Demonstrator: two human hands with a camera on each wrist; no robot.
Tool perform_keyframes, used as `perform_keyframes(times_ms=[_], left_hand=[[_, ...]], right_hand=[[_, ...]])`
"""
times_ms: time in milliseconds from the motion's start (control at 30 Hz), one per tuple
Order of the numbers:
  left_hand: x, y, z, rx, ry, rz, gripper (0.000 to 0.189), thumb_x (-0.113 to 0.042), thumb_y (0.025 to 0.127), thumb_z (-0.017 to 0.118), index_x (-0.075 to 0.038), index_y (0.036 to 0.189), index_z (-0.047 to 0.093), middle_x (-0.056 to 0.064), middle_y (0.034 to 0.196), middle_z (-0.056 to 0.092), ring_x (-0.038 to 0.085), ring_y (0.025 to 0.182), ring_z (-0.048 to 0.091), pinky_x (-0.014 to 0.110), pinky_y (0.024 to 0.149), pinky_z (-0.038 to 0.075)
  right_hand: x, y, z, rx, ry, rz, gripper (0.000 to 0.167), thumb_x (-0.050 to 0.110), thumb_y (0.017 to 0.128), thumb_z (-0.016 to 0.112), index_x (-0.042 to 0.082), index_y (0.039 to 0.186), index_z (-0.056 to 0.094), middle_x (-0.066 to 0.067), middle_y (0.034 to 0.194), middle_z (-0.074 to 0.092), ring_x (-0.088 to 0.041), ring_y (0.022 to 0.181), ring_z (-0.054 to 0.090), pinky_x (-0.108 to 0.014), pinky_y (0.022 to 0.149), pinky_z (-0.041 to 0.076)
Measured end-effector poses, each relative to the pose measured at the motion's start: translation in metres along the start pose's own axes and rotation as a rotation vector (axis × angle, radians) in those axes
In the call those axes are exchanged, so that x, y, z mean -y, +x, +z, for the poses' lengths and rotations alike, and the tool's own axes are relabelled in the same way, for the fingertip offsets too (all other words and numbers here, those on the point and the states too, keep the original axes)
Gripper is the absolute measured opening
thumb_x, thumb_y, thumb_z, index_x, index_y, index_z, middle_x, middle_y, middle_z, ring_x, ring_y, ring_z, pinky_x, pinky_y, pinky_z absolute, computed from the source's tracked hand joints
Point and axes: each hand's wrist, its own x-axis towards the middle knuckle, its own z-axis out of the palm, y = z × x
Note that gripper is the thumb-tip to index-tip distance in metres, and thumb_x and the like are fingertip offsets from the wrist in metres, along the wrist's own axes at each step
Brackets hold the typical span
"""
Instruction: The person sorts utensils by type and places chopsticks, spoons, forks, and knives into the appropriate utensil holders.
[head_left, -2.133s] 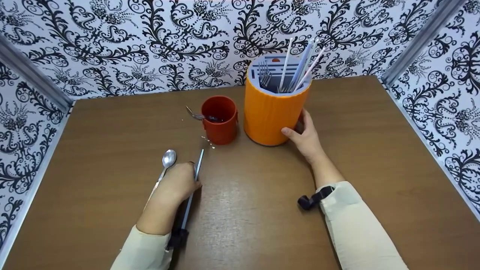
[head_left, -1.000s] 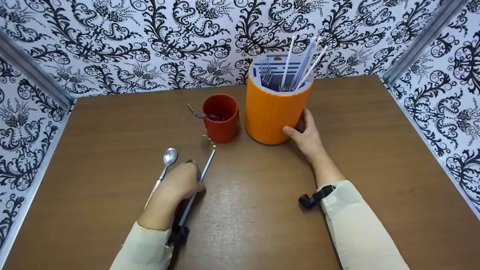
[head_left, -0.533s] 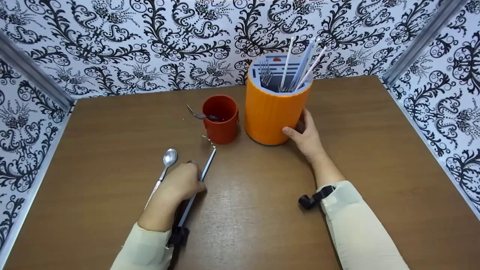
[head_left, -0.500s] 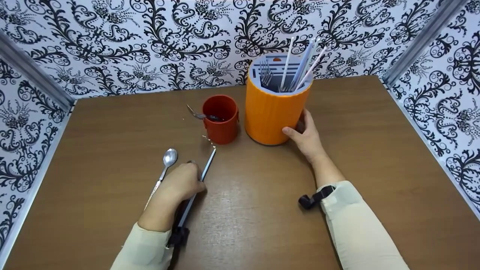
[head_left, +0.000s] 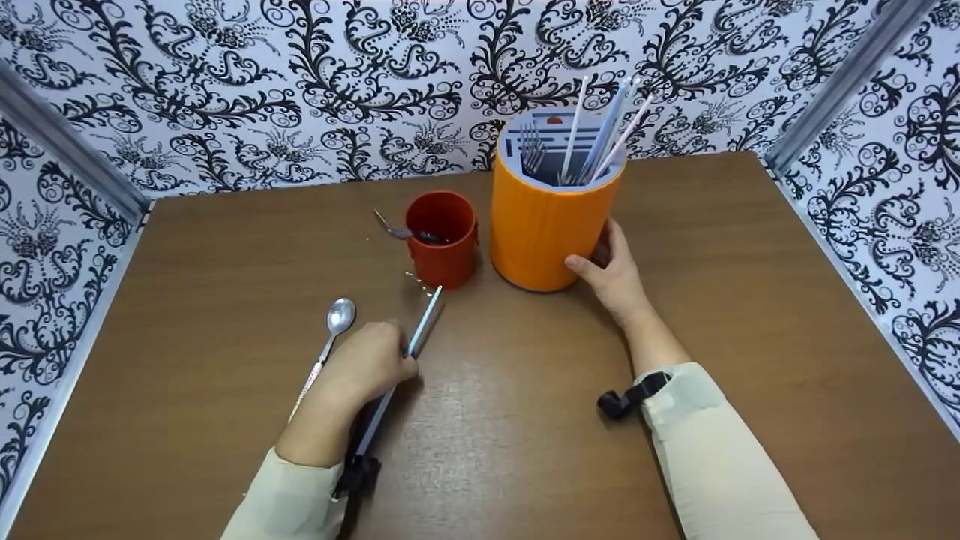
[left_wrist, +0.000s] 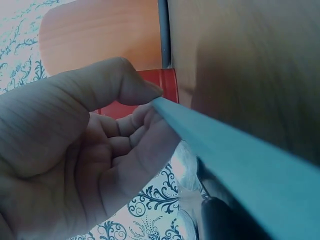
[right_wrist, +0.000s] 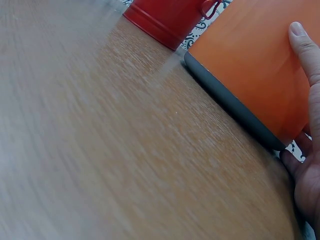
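Note:
My left hand (head_left: 367,364) pinches a light-blue chopstick (head_left: 425,321) between thumb and fingers. The chopstick slants up and away, its far end near the foot of the red cup (head_left: 444,262) and a shadow beside it on the table. In the left wrist view, the chopstick (left_wrist: 235,155) runs from the fingertips toward the camera. My right hand (head_left: 616,281) grips the lower right side of the orange cutlery holder (head_left: 547,232), thumb in front, most fingers hidden behind. Forks (head_left: 532,154) and white, blue and pink sticks (head_left: 606,139) stand in the holder's grey top.
A spoon (head_left: 340,316) lies left of my left hand. The left wrist view shows a spoon bowl (left_wrist: 185,165) and a dark handle (left_wrist: 217,220) beyond the fingers. A fork (head_left: 391,227) leans out of the red cup. Patterned walls (head_left: 300,97) border the wooden table (head_left: 480,465).
My left hand has shifted slightly right, and the chopstick's far end has swung right and risen, its shadow now separate. The right hand and holder stay in place.

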Motion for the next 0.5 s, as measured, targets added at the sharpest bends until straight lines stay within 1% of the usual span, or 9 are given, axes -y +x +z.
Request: perform_keyframes(times_ms=[133, 233, 367, 500], left_hand=[[-0.001, 0.000, 0.000, -0.048, -0.015, 0.027, 0.014, -0.010, 0.078, 0.072, -0.007, 0.088, 0.063, 0.003, 0.074, 0.063, 0.018, 0.064, 0.054, 0.035, 0.058, 0.048], [-0.002, 0.000, 0.000, -0.077, -0.034, 0.030, 0.015, -0.010, 0.078, 0.071, -0.010, 0.091, 0.062, 0.001, 0.073, 0.062, 0.017, 0.064, 0.054, 0.034, 0.058, 0.047], [-0.006, 0.000, -0.001, -0.102, -0.070, 0.029, 0.015, -0.009, 0.080, 0.071, -0.012, 0.091, 0.062, 0.000, 0.075, 0.063, 0.016, 0.065, 0.055, 0.032, 0.058, 0.046], [-0.011, 0.000, -0.002, -0.127, -0.100, 0.032, 0.016, -0.009, 0.082, 0.072, -0.013, 0.095, 0.063, -0.001, 0.080, 0.065, 0.016, 0.068, 0.057, 0.032, 0.059, 0.049]], right_hand=[[0.000, -0.001, 0.000, -0.002, -0.003, -0.001, 0.098, 0.030, 0.091, 0.080, 0.014, 0.166, 0.018, -0.009, 0.167, 0.034, -0.028, 0.150, 0.040, -0.046, 0.127, 0.032], [0.001, -0.001, 0.000, -0.002, -0.008, 0.004, 0.100, 0.031, 0.091, 0.081, 0.014, 0.166, 0.018, -0.011, 0.167, 0.033, -0.030, 0.150, 0.039, -0.047, 0.127, 0.031], [0.003, -0.001, 0.000, 0.000, -0.017, 0.015, 0.100, 0.030, 0.091, 0.081, 0.010, 0.166, 0.017, -0.015, 0.167, 0.031, -0.034, 0.152, 0.036, -0.050, 0.127, 0.030], [0.004, -0.002, 0.000, 0.000, -0.029, 0.014, 0.098, 0.030, 0.092, 0.080, 0.011, 0.166, 0.017, -0.013, 0.167, 0.031, -0.032, 0.151, 0.037, -0.049, 0.128, 0.030]])
